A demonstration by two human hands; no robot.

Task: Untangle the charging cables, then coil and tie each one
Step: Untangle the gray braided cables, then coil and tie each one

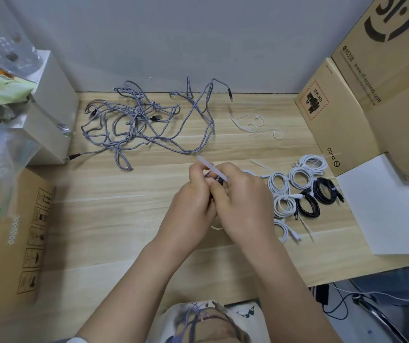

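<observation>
Both hands closed on a small coiled cable, white tie strip poking up and away between them

The left hand [194,194] and right hand [238,196] meet at mid-table [124,219], fingers curled tight round a dark braided cable coil [214,180] that is mostly hidden between them. The cable tie [210,167] runs from the right hand's fingertips up-left, its free end pointing toward the tangle of grey braided cables [146,122] well beyond; I judge the next pull goes along that axis, with the right hand nearer the strip. Finished white coils [295,179] and black coils [318,195] lie just right of the hands; spare ties [255,126] lie farther back
</observation>
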